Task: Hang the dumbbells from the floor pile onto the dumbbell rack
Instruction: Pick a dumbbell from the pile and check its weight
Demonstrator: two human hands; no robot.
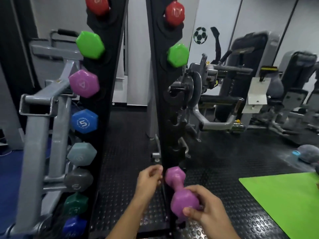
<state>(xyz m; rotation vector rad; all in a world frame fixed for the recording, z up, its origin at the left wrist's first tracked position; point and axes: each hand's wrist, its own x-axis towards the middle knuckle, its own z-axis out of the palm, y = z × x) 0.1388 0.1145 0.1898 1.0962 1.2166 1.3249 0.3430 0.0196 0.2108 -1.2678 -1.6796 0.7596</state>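
Right hand [205, 209], fingers curled round the near head of a purple dumbbell [181, 192] beside the black dumbbell rack [157, 100]; left hand [148, 180] loosely curled, holding nothing

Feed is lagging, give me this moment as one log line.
right hand: grips purple dumbbell | left hand: loosely curled, holds nothing | right rack post: red, green hung; hooks below free
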